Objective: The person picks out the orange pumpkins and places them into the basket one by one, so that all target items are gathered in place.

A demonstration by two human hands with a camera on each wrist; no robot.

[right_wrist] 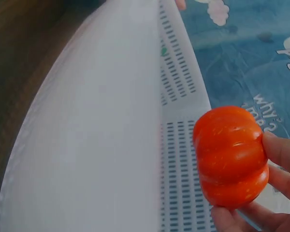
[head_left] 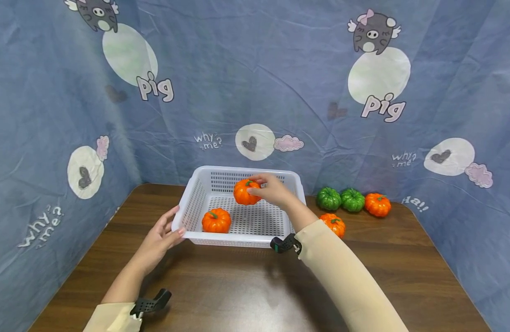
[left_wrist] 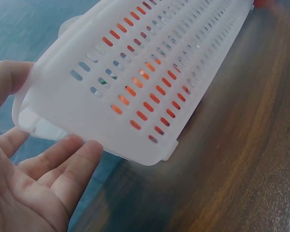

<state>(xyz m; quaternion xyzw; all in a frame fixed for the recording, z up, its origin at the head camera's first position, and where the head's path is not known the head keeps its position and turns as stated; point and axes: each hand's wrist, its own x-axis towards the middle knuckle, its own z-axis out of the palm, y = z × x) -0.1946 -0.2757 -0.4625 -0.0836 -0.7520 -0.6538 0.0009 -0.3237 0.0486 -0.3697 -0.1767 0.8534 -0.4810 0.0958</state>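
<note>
A white plastic basket (head_left: 242, 238) with slotted walls stands near the back of the table. At its front left corner, my left hand (head_left: 157, 240) holds the rim between thumb and fingers; the left wrist view shows the fingertips against the outer wall (left_wrist: 82, 121). Above the basket floor, my right hand (head_left: 273, 190) grips an orange toy pumpkin (head_left: 243, 193) with a green stem. Thumb and fingers hold the pumpkin (right_wrist: 231, 157) by its sides in the right wrist view. A second orange pumpkin (head_left: 216, 222) sits inside the basket at the front left.
To the basket's right, two green pumpkins (head_left: 329, 199) and an orange pumpkin (head_left: 377, 205) stand in a row by the back edge. Another orange pumpkin (head_left: 336, 225) lies nearer, partly behind my right sleeve. A blue printed cloth (head_left: 255, 78) hangs around the wooden table (head_left: 222, 286).
</note>
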